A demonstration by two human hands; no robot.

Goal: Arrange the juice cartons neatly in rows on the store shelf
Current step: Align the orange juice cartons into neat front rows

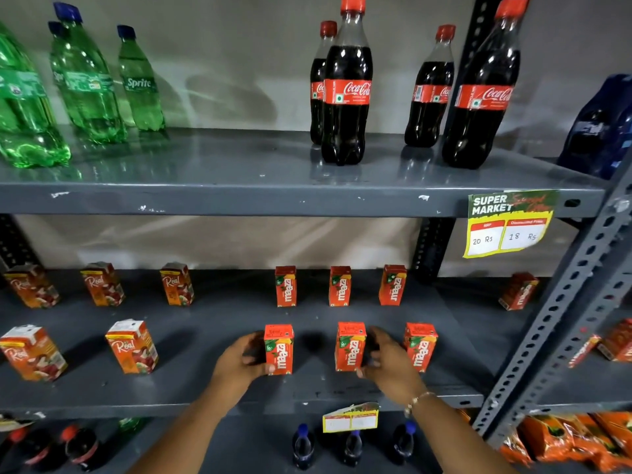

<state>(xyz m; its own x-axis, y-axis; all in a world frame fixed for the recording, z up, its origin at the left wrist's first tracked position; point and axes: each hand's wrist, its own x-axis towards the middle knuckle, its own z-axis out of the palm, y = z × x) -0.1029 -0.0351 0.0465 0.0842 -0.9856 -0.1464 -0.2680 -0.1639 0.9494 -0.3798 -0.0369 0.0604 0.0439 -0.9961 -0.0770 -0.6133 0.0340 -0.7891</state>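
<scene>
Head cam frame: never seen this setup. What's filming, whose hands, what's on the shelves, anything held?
There is no robot here. A person wears one wide-angle camera on the head, looking forward and down at a grey metal store shelf.

The left hand grips the side of the front-left Maaza carton. The right hand reaches to the front-middle Maaza carton and touches its side; a firm grip is hard to confirm.

That shelf holds two rows of three Maaza cartons, with Real juice cartons to the left. The shelf above carries Sprite bottles and Coca-Cola bottles. A price tag hangs on its edge.
</scene>
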